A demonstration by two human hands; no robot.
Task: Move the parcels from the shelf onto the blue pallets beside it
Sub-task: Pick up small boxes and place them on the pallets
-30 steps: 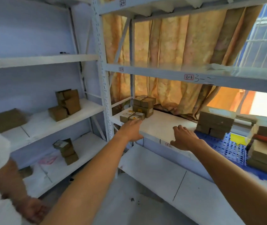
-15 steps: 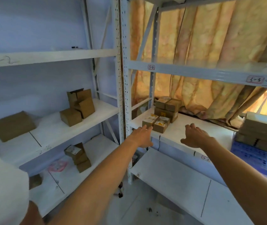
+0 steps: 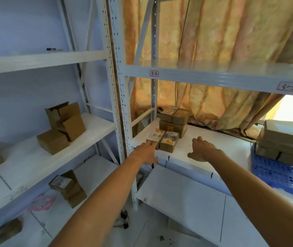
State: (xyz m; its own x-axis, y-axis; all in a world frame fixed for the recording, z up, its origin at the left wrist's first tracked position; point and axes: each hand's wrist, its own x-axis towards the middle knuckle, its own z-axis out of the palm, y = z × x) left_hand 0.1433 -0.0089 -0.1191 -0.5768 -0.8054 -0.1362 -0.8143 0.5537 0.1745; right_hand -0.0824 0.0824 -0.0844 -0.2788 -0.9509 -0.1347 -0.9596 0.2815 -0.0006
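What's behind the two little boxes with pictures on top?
A stack of brown boxes, then the curtain. The stack covers the shelf corner behind it, so that stays hidden.

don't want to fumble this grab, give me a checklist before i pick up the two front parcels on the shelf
1. Hands free: ok; left hand and right hand open, empty.
2. Left hand touching front parcels: cannot tell; fingertips reach the left one's near edge.
3. Right hand placed: not ok; it hovers over bare shelf, apart from them.
4. Rear stack separate: cannot tell; it stands close behind.
5. Blue pallet has room: ok; bare grid shows near its stacked boxes.
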